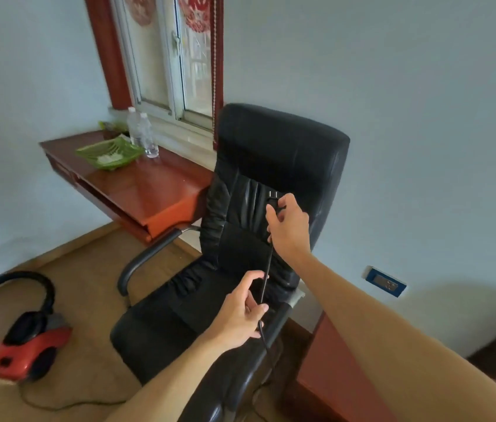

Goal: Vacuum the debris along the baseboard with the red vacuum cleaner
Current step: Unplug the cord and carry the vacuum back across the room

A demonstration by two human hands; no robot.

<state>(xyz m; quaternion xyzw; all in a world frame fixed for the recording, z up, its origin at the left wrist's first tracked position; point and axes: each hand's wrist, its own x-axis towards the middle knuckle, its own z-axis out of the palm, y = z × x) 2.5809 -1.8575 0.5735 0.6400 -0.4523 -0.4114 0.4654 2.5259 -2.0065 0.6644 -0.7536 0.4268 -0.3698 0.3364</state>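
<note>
Red vacuum cleaner (27,348) blurred; plug (272,200), cord (266,278) part-hidden

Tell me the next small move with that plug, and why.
Probably swing the plug right and down toward the socket on the wall. The right hand pinches the plug, its prongs bare in front of the chair. The left hand holds the cord just below. The vacuum sits on the floor unplugged, so it cannot run yet.

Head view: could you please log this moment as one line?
right hand: pinches plug | left hand: holds cord | red vacuum cleaner: on floor | wall socket: free
</note>
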